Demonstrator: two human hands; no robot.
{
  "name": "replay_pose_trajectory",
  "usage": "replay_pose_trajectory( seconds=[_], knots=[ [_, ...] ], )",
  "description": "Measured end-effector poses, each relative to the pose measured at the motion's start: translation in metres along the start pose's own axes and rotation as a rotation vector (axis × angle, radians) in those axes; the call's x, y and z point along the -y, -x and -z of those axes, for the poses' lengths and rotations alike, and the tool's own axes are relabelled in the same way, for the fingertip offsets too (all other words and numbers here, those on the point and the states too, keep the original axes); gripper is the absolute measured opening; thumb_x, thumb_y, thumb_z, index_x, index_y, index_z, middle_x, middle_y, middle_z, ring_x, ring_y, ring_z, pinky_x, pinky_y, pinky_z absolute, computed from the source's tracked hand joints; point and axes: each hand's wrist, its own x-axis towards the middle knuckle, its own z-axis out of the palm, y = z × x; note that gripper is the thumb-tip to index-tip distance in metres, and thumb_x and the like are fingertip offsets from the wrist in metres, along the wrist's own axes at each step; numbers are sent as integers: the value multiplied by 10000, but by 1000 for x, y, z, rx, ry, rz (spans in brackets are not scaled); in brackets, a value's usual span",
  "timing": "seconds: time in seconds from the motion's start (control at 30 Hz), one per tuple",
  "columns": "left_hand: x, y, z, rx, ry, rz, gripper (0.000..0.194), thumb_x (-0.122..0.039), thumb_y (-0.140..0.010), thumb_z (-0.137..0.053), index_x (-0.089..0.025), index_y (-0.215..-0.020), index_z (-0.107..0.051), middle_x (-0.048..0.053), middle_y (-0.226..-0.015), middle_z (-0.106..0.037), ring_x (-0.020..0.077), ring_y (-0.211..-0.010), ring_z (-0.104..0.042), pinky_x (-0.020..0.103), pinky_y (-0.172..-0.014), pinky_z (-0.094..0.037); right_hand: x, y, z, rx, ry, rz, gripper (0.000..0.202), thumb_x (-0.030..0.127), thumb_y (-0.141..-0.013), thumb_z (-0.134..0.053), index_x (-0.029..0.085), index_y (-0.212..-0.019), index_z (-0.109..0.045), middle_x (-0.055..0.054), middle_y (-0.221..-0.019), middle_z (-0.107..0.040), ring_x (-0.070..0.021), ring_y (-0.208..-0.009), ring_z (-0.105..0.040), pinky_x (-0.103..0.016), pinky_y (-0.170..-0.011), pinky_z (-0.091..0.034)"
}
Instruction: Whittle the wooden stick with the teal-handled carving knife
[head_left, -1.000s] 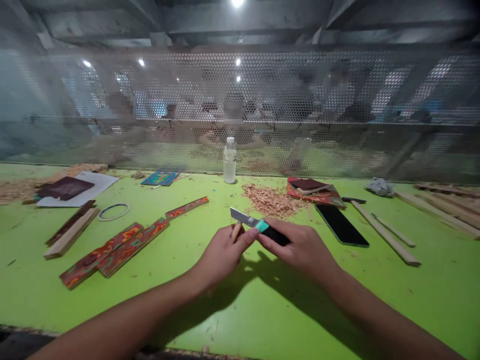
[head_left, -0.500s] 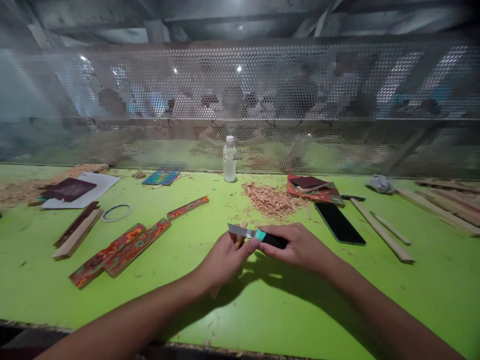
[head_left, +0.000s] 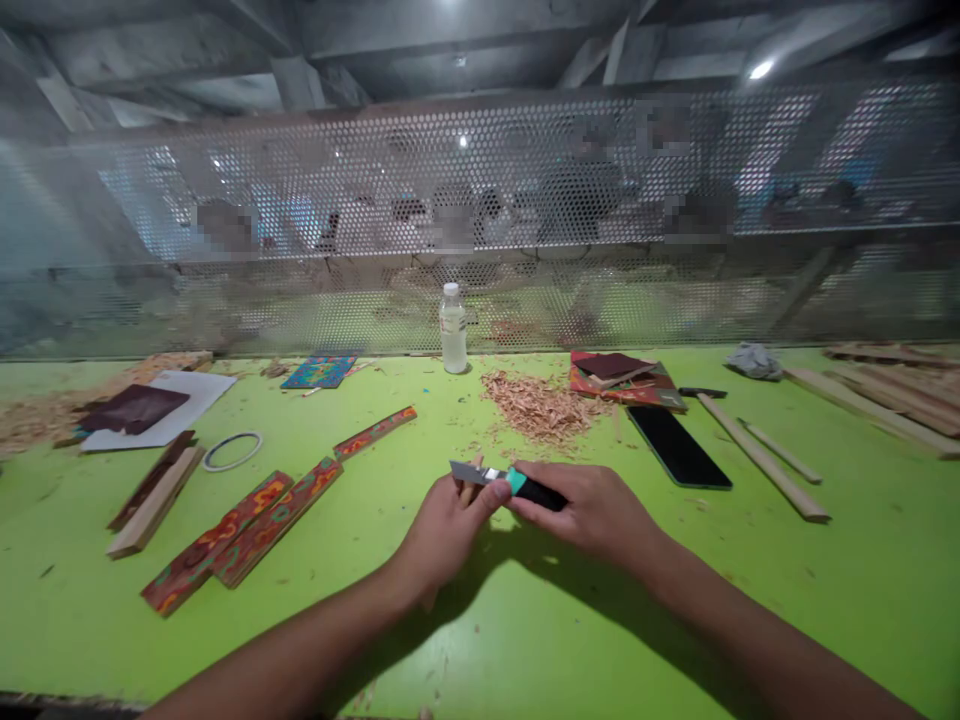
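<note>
In the middle of the view, my right hand [head_left: 592,500] is closed round the black and teal handle of a utility knife [head_left: 536,490]. The knife's blade points left and lies across a small strip of wood [head_left: 468,490]. My left hand [head_left: 442,535] grips that strip, and its thumb presses near the base of the blade. Most of the strip is hidden by the left fingers; a bit of its lower end shows under the hand. Both hands are above the green table [head_left: 480,640]. Beyond them lies a heap of wood shavings [head_left: 544,405].
A water bottle [head_left: 454,330] stands before the perforated metal screen [head_left: 360,300]. To the right lie a phone [head_left: 679,447], wooden sticks [head_left: 765,460] and crumpled paper [head_left: 754,361]. Painted wooden strips [head_left: 277,520], a ring [head_left: 233,452] and dark sandpaper [head_left: 135,408] are at left.
The knife and both hands have shifted slightly left in the view, with the blade still against the wood strip. The camera has tilted a little, so the background sits lower.
</note>
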Motion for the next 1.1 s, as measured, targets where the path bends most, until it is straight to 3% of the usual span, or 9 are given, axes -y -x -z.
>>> replay_pose_trajectory(
  seconds=[0.1, 0.2, 0.4, 0.6, 0.77, 1.0, 1.1],
  knots=[
    [1, -2, 1, -31, -81, -32, 382, -550, -866, -754, -207, -772, -615, -57, -594, -480, 146, -605, -454, 256, -577, -356, 4, 2, -7, -31, 16, -42, 324, 487, -987, -626, 234, -1141, -758, -93, -972, -826, -267, -777, -780, -321, -649, -550],
    [3, -2, 0, -44, -120, -44, 449, -616, -905, -672, -216, -745, -544, -81, -550, -419, 115, -520, -364, 250, -505, -277, 9, 2, -9, -87, 16, -68, 385, 517, -1017, -570, 210, -1171, -744, -100, -978, -822, -269, -786, -779, -325, -645, -552],
    [4, -1, -2, -4, -93, -32, 522, -681, -882, -659, -238, -723, -434, -98, -528, -406, 83, -450, -343, 224, -450, -258, 3, -4, 7, -153, -59, -110, 424, 561, -1018, -547, 198, -1096, -752, -79, -909, -813, -239, -736, -753, -302, -641, -523],
    [7, -8, 5, 165, 42, 61, 633, -807, -710, -731, -252, -738, -428, -128, -484, -352, 64, -396, -269, 197, -374, -255, -5, -7, 8, 60, -184, 34, 326, 481, -988, -620, 209, -1094, -765, -50, -923, -824, -202, -737, -756, -262, -649, -509],
    [5, -8, 7, 281, 93, 142, 608, -744, -680, -809, -243, -748, -472, -129, -453, -354, 59, -382, -249, 185, -348, -274, -5, -5, 3, 92, -173, 95, 314, 457, -997, -592, 212, -1073, -772, -33, -858, -816, -186, -704, -755, -248, -629, -507],
    [-4, -4, 6, 252, 118, 170, 590, -735, -746, -766, -248, -748, -434, -136, -475, -340, 51, -389, -225, 161, -345, -233, 0, -1, -3, -10, -72, 50, 377, 461, -1008, -578, 177, -1190, -745, -137, -1074, -823, -292, -879, -797, -340, -713, -577],
    [-6, -3, 4, 218, 115, 164, 613, -755, -758, -739, -251, -720, -392, -136, -472, -325, 45, -382, -224, 163, -350, -203, 6, 2, -7, -49, -23, 9, 368, 452, -1015, -581, 183, -1215, -731, -140, -1087, -821, -292, -876, -799, -341, -712, -588]
  ],
)
